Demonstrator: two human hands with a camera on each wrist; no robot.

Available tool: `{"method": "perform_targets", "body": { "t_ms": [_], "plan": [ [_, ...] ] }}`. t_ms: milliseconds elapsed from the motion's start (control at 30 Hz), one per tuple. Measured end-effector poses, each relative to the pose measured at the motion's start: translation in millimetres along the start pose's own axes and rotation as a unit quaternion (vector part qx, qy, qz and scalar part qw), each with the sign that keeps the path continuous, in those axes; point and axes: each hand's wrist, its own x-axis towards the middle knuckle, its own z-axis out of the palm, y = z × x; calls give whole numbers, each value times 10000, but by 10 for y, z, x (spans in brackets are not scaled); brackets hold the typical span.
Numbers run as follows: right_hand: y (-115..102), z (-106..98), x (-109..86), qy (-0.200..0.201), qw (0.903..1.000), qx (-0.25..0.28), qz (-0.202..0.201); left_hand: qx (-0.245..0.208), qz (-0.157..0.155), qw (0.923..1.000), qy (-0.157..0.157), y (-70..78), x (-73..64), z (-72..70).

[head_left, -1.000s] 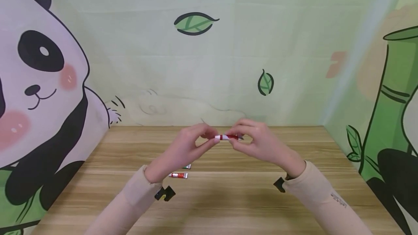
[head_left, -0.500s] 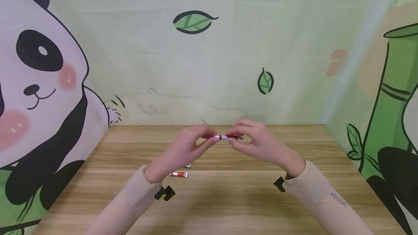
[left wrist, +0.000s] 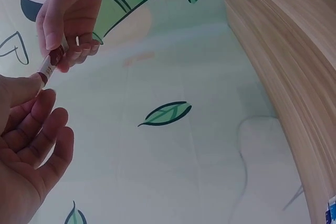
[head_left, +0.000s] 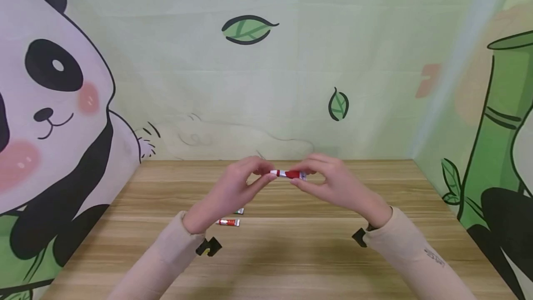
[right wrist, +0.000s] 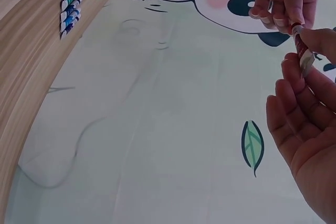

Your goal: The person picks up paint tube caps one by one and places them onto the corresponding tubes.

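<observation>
A small red and white paint tube (head_left: 293, 174) is held level above the table, between both hands. My left hand (head_left: 239, 184) pinches its white capped end with thumb and fingertips, which partly cover the cap. My right hand (head_left: 333, 179) pinches the body near the flat crimped end. In the left wrist view the tube (left wrist: 51, 62) runs from one hand to the other. The right wrist view has the tube's pale flat end (right wrist: 306, 62) between my right thumb and fingers.
On the wooden table (head_left: 291, 244) lie a red tube (head_left: 228, 222) and a green-marked tube (head_left: 239, 211), partly behind the left forearm. The right wrist view has several tubes (right wrist: 72, 3) in a row. A printed panda-and-bamboo backdrop (head_left: 266, 82) stands behind the table.
The tube has turned a little about its length, so more of its red face shows, and its capped end has shifted slightly left. Both hands keep their pinch.
</observation>
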Motion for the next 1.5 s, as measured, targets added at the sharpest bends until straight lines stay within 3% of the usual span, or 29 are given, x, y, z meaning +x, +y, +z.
{"method": "perform_targets", "body": {
  "t_ms": [267,733,1100,1500],
  "plan": [
    [43,-4,14,118,9987,-68,-485,-100,-166,9998,-79,0,-6,-16],
    [20,-33,43,124,9985,-155,-507,112,596,9980,161,-29,8,-4],
    [47,0,51,313,9969,-189,-691,418,324,9986,4,-40,-3,11],
    [57,22,70,348,9919,-620,-1054,495,831,9953,64,-85,-12,26]
  ]
}}
